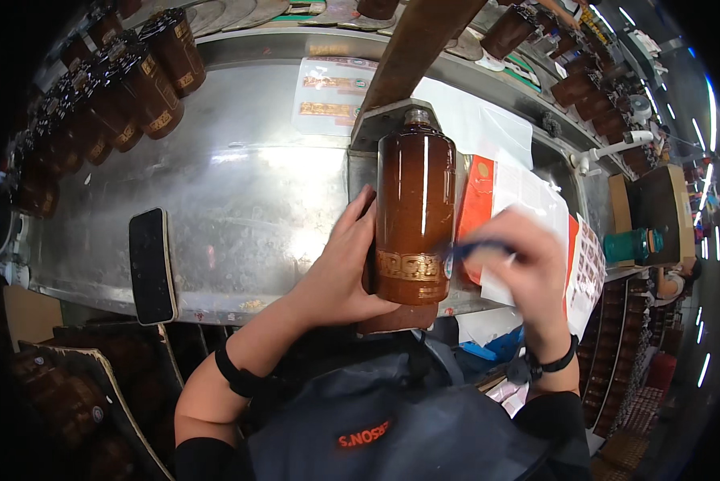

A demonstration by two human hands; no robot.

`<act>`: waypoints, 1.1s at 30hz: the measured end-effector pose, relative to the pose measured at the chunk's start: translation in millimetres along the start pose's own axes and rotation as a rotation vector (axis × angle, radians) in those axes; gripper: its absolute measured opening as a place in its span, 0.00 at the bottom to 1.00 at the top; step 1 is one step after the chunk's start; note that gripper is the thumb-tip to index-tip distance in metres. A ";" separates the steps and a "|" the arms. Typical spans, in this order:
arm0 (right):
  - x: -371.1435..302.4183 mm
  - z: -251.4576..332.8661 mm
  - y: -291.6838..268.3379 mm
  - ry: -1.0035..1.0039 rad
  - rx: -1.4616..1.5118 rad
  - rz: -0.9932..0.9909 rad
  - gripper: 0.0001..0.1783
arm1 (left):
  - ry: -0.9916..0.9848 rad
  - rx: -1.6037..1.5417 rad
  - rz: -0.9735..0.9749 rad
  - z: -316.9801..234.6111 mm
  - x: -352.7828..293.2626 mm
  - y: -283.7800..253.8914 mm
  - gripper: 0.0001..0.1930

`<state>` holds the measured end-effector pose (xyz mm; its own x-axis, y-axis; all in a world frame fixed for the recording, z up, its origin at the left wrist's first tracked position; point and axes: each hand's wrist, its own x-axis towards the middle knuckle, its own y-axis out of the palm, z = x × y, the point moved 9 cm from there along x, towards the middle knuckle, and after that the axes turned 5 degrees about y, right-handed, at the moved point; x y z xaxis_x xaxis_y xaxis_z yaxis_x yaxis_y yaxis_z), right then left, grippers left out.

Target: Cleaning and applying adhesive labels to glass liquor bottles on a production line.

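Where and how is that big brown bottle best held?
Probably by the broad, rounded body of the brown bottle, from the left, where the left hand cups it; the narrow neck offers less grip, and the right hand crowds the other side.

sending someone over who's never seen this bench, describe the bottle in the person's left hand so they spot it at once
Over the metal bench, find the brown beam. Just below its lower end in the picture is a glossy brown bottle, gold-banded near its base, held by the left hand. Unlike the similar bottles clustered at far left, this one is apart and in hand.
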<state>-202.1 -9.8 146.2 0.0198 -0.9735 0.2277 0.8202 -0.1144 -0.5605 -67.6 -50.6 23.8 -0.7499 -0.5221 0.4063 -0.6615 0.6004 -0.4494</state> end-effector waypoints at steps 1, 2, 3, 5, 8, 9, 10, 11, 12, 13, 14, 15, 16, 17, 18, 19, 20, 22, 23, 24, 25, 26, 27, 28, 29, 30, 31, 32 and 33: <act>-2.2 1.4 12.6 -0.031 0.018 0.143 0.09 | 0.002 0.004 0.038 0.4 0.8 3.2 0.59; -2.1 -9.2 8.9 0.056 -0.004 0.117 0.09 | 0.010 0.004 0.048 -0.6 1.5 4.2 0.59; -3.6 -22.3 -13.0 0.178 -0.003 -0.103 0.09 | 0.009 0.023 0.046 -1.3 2.0 4.1 0.60; -14.9 -26.1 -40.9 0.230 -0.220 -0.376 0.08 | 0.003 0.058 0.043 -4.2 2.8 3.1 0.61; -29.1 2.2 -23.7 -0.097 -0.372 -0.268 0.15 | 0.019 0.049 -0.191 -15.5 3.8 -14.0 0.63; -37.6 11.7 -10.5 -0.199 -0.465 -0.187 0.19 | 0.058 0.075 -0.249 -22.0 4.0 -18.6 0.63; -45.3 16.0 5.2 -0.256 -0.472 -0.052 0.22 | 0.078 0.101 -0.301 -26.6 4.0 -22.8 0.63; -55.2 23.8 15.2 -0.337 -0.482 -0.028 0.21 | 0.094 0.094 -0.306 -30.0 5.3 -22.5 0.63; -63.1 29.2 25.0 -0.393 -0.518 0.013 0.22 | 0.121 0.120 -0.296 -34.3 6.8 -21.2 0.61; -70.5 36.0 29.4 -0.439 -0.457 0.030 0.21 | 0.131 0.153 -0.269 -36.5 8.2 -19.5 0.60; -76.1 38.4 41.7 -0.470 -0.472 0.152 0.21 | 0.143 0.146 -0.280 -38.3 8.8 -21.2 0.60; -79.6 42.4 45.5 -0.490 -0.455 0.193 0.19 | 0.145 0.147 -0.260 -38.9 9.7 -20.2 0.58; -77.5 44.0 39.5 -0.458 -0.413 0.130 0.19 | 0.148 0.146 -0.240 -39.2 10.6 -19.0 0.57; -74.2 43.4 34.4 -0.412 -0.419 0.099 0.20 | 0.147 0.144 -0.232 -38.9 11.2 -18.6 0.57; -70.6 42.6 24.8 -0.364 -0.395 0.000 0.22 | 0.156 0.147 -0.248 -39.6 10.8 -19.7 0.56; -66.3 39.2 14.9 -0.287 -0.447 -0.083 0.22 | 0.150 0.161 -0.251 -39.1 10.5 -19.5 0.56; -65.3 38.2 23.0 -0.296 -0.473 -0.002 0.22 | 0.156 0.147 -0.262 -39.6 9.5 -20.2 0.56; -70.6 46.7 38.6 -0.457 -0.583 0.119 0.20 | 0.143 0.161 -0.253 -37.3 9.2 -19.8 0.56; -73.8 49.3 44.1 -0.491 -0.518 0.187 0.20 | 0.149 0.152 -0.263 -37.2 8.5 -20.7 0.56; -71.5 48.7 38.6 -0.455 -0.481 0.121 0.20 | 0.159 0.143 -0.265 -37.5 8.0 -20.8 0.56; -71.0 48.2 37.0 -0.426 -0.477 0.092 0.20 | 0.155 0.146 -0.256 -36.6 8.2 -20.2 0.56; -68.9 45.9 33.2 -0.370 -0.451 0.047 0.20 | 0.169 0.134 -0.267 -37.3 7.7 -21.3 0.56; -68.5 46.4 29.9 -0.349 -0.523 -0.010 0.20 | 0.169 0.138 -0.271 -37.1 7.4 -21.3 0.56; -70.1 50.3 36.0 -0.395 -0.542 0.030 0.20 | 0.163 0.152 -0.257 -36.5 7.4 -20.2 0.56; -70.1 54.6 36.8 -0.434 -0.538 0.040 0.21 | 0.169 0.141 -0.271 -37.0 6.8 -21.2 0.56; -70.0 56.2 45.1 -0.473 -0.570 0.118 0.21 | 0.172 0.124 -0.269 -36.9 6.6 -21.1 0.56; -64.4 55.5 41.0 -0.440 -0.474 0.129 0.19 | 0.162 0.116 -0.262 -36.0 6.3 -20.3 0.57; -59.6 55.5 40.0 -0.439 -0.477 0.128 0.19 | 0.177 0.103 -0.265 -37.1 5.8 -20.1 0.57; -48.5 45.8 33.8 -0.317 -0.421 0.123 0.17 | 0.172 0.097 -0.266 -36.4 5.5 -20.0 0.57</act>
<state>-149.1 42.6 152.7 0.3261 -0.8848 0.3330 0.5023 -0.1363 -0.8539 -58.1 -43.4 64.0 -0.5438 -0.5376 0.6444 -0.8379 0.3917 -0.3802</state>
